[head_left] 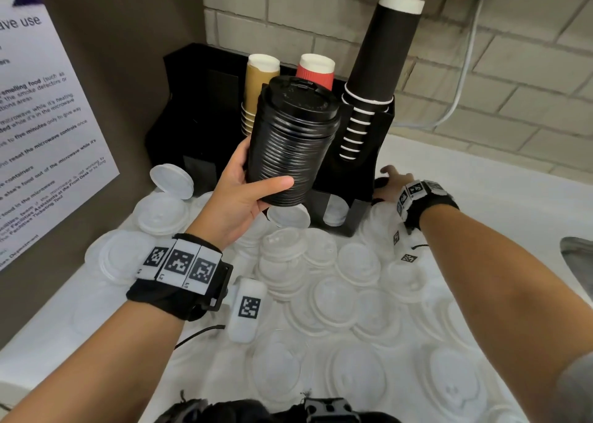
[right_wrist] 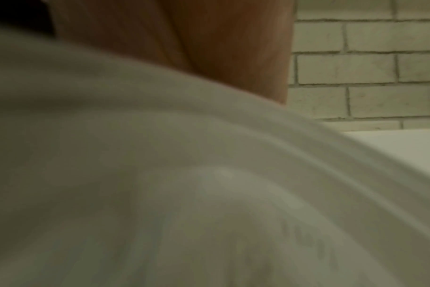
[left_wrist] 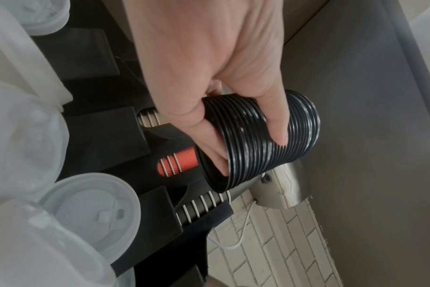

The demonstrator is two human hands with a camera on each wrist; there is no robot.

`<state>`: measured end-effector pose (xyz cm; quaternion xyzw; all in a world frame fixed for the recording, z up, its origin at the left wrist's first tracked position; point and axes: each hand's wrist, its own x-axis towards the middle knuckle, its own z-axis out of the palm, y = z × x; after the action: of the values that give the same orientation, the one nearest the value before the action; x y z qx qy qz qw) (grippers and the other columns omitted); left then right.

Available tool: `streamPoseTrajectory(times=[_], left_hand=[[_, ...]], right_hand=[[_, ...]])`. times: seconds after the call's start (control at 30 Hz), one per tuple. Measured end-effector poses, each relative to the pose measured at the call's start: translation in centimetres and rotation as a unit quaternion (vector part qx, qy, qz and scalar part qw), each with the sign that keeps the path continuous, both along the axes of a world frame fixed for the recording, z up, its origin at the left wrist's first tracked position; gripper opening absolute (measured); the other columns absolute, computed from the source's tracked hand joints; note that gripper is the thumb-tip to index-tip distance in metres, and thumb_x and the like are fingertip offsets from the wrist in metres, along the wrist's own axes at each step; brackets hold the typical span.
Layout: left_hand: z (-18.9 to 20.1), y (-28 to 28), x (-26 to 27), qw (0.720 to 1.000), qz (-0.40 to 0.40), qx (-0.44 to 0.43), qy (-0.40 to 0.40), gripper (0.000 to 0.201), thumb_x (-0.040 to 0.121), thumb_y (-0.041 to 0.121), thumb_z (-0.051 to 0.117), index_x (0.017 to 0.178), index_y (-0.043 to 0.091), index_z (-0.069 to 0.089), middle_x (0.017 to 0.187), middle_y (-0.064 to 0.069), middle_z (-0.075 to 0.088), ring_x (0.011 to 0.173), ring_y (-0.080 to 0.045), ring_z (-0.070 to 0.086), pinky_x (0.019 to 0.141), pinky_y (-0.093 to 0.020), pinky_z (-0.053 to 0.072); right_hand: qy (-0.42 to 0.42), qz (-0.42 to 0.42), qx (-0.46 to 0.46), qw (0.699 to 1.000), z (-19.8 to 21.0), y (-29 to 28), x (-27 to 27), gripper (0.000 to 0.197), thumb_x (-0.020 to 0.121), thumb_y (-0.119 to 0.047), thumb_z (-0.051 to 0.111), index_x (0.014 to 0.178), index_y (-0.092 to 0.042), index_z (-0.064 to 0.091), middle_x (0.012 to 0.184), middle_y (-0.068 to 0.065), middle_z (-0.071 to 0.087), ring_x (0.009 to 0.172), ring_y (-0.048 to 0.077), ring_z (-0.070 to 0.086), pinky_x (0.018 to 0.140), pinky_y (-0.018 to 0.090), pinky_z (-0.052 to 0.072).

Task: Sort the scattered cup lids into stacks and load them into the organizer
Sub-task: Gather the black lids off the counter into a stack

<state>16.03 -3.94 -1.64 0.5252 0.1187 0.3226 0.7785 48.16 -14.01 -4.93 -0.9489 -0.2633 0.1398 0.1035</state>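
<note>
- Head view shows your left hand (head_left: 239,194) raised in front of the black organizer (head_left: 199,108), fingers and thumb curled round a tall stack of black lids (head_left: 292,143) near its lower end.
- From the left wrist view, your thumb lies across the ribbed side of that stack (left_wrist: 270,136) while the fingertips (left_wrist: 218,159) hook just inside its open bottom edge.
- That stack is tilted, top leaning toward the wall, and it is held clear of the counter (head_left: 481,178).
- Your right hand (head_left: 393,182) reaches low to the organizer's right front corner, beside something dark; whether the fingers grip it or only touch it, I cannot tell, since the right wrist view is filled by a blurred white lid (right_wrist: 209,194).
- Three cup stacks stand in the organizer: one tan (head_left: 258,82), one red (head_left: 316,69), one black with white rims (head_left: 382,56), the black one tallest and leaning right.
- White lids (head_left: 337,294) lie scattered over the counter in front of the organizer, overlapping, too many to count exactly; one short pile (head_left: 284,252) sits among them.
- One white lid (head_left: 171,180) leans on edge against the organizer's left front.
</note>
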Motion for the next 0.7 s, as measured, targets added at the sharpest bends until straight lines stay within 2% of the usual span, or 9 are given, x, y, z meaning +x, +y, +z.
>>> streamPoseTrajectory(times=[0.07,0.13,0.23,0.33,0.4,0.47,0.6,0.7], left_hand=[[-0.1,-0.1,-0.1,1.0,-0.003,-0.003,-0.003,0.078,0.073,0.0,0.073,0.142,0.015,0.04,0.121,-0.003,0.067,0.113,-0.021,0.065,0.082,-0.029,0.056],[-0.3,-0.4,0.0,1.0,-0.004,-0.007,-0.004,0.078,0.072,0.001,0.075,0.141,0.016,0.041,0.121,-0.002,0.067,0.114,-0.02,0.064,0.083,-0.029,0.056],[-0.8,-1.1,0.0,1.0,-0.011,-0.013,-0.004,0.077,0.073,0.002,0.071,0.142,0.015,0.04,0.118,0.0,0.068,0.113,-0.019,0.065,0.082,-0.029,0.056],[-1.5,-2.1,-0.1,0.999,-0.025,-0.023,-0.003,0.074,0.073,0.002,0.071,0.14,0.017,0.043,0.117,0.0,0.069,0.113,-0.02,0.065,0.082,-0.03,0.056],[-2.0,-2.8,-0.2,0.999,-0.037,-0.028,-0.001,0.07,0.073,0.003,0.072,0.136,0.021,0.046,0.118,0.0,0.069,0.113,-0.02,0.065,0.083,-0.03,0.056],[-2.5,-3.4,-0.4,0.998,-0.049,-0.033,0.001,0.069,0.072,0.003,0.072,0.134,0.023,0.048,0.118,0.0,0.069,0.113,-0.02,0.065,0.082,-0.031,0.056],[-3.0,-4.8,-0.7,0.997,-0.067,-0.044,0.006,0.074,0.071,0.002,0.073,0.137,0.021,0.046,0.12,-0.003,0.068,0.113,-0.021,0.065,0.081,-0.031,0.057],[-3.1,-5.7,-1.0,0.995,-0.08,-0.051,0.007,0.075,0.069,0.002,0.075,0.136,0.022,0.047,0.117,-0.002,0.069,0.111,-0.02,0.066,0.08,-0.028,0.056]], right_hand=[[0.015,-0.062,0.117,0.991,1.1,-0.9,-0.3,0.066,0.081,-0.038,0.067,0.136,-0.024,0.034,0.132,0.02,0.043,0.111,0.041,0.053,0.085,0.04,0.045],[0.034,-0.112,0.232,0.966,2.6,-2.4,-0.9,0.068,0.079,-0.04,0.068,0.134,-0.022,0.031,0.13,0.02,0.047,0.108,0.038,0.055,0.079,0.039,0.045],[0.081,-0.16,0.38,0.908,5.0,-5.0,-2.9,0.068,0.079,-0.041,0.067,0.132,-0.024,0.028,0.126,0.015,0.052,0.108,0.033,0.056,0.075,0.04,0.049],[0.14,-0.142,0.484,0.852,7.1,-7.6,-6.9,0.056,0.079,-0.04,0.064,0.123,-0.033,0.032,0.116,0.006,0.059,0.108,0.027,0.06,0.067,0.032,0.047],[0.141,-0.098,0.532,0.829,7.9,-9.0,-9.8,0.046,0.077,-0.037,0.064,0.115,-0.034,0.038,0.109,0.001,0.063,0.107,0.024,0.062,0.068,0.03,0.047],[0.135,-0.052,0.557,0.818,8.2,-9.9,-13.0,0.043,0.074,-0.038,0.064,0.111,-0.037,0.042,0.113,0.001,0.062,0.103,0.018,0.062,0.07,0.029,0.047],[0.14,0.013,0.587,0.797,8.3,-10.7,-18.5,0.046,0.073,-0.04,0.062,0.116,-0.045,0.05,0.113,-0.005,0.06,0.091,0.002,0.062,0.069,0.023,0.049],[0.148,0.038,0.609,0.779,8.2,-10.9,-21.1,0.052,0.073,-0.043,0.061,0.124,-0.041,0.052,0.119,-0.001,0.061,0.1,0.007,0.062,0.078,0.028,0.049]])
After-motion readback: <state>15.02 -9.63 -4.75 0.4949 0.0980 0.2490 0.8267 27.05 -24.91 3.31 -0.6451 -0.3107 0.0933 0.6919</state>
